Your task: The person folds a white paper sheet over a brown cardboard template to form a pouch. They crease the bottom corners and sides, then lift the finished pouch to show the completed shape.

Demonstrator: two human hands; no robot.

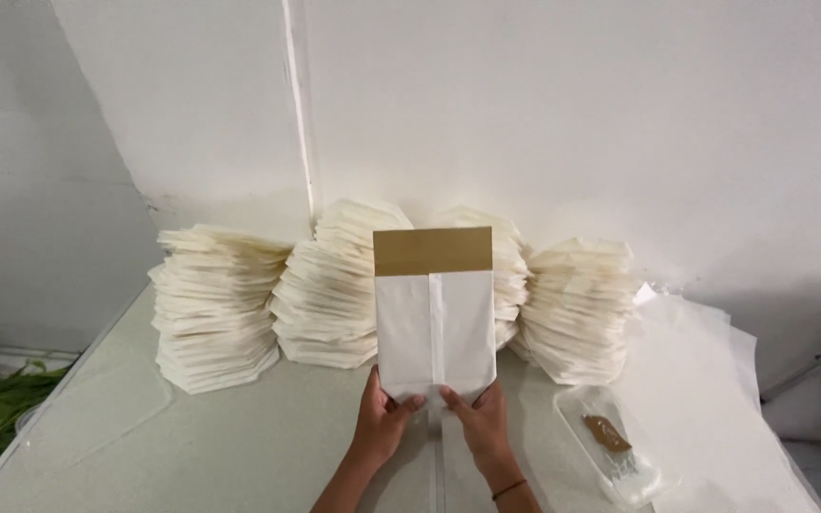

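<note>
At the centre of the frame you are holding a white paper bag (435, 328) with a brown top band upright over the table (239, 446). Your left hand (384, 418) and right hand (479, 418) are each pinching its bottom edge. It is looking light, thin and easily creased, so the lower corners are seeming the safest grip. Stacks of folded bags (216, 309) are standing behind it.
</note>
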